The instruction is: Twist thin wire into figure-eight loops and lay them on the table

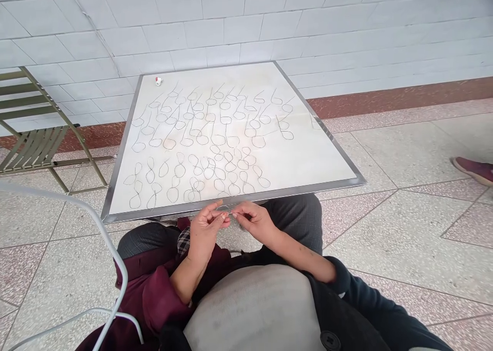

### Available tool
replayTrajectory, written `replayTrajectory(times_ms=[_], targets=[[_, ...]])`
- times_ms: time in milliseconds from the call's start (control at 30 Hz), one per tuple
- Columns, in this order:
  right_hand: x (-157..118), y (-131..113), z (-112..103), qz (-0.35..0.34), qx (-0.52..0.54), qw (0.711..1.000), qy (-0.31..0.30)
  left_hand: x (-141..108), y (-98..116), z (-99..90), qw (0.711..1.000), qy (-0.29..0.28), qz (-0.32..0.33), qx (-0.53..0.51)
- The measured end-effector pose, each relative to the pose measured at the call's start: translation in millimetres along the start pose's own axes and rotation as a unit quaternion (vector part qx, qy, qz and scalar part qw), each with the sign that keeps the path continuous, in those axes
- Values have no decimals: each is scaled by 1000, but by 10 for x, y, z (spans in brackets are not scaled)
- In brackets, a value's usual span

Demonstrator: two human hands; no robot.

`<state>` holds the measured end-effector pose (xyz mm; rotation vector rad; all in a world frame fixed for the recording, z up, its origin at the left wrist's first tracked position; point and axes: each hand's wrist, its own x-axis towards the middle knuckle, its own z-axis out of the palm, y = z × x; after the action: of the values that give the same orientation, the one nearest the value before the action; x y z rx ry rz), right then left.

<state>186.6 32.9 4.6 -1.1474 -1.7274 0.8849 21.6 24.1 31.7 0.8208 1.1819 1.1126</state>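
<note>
At the table's [308, 161] near edge, the left hand [257, 220] and right hand [206, 227] pinched a thin wire loop [223, 207] between thumbs and fingers. Beyond lay rows of bent wires [210, 171], then a small red-and-white object [159, 81].

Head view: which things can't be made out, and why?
Wire: head view, held part hidden by fingers.
Red-and-white object: head view, too small to identify.
Chair: head view, cut off by left edge.
Shoe: head view, blurred, cut off by right edge.
</note>
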Motion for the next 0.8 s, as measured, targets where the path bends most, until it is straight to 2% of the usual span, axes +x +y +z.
replayTrajectory(times_ms=[200, 333, 533, 600, 800], targets=[[-21, 30, -22, -91, -120, 988, -12, 8, -5, 5, 1000, 10, -9, 2], [-3, 62, -44, -180, -241, 952, -46, 16, -48, -10, 1000, 19, -8, 7], [23, 46, -95, -242, -329, 903, -130, 37, -87, -49, 1000, 13, -21, 11], [10, 35, -105, -242, -325, 903, -141, 44, -83, -51, 1000, 11, -23, 10], [-53, 23, -50, -169, -268, 944, -91, 43, -50, -37, 1000, 22, -8, -3]])
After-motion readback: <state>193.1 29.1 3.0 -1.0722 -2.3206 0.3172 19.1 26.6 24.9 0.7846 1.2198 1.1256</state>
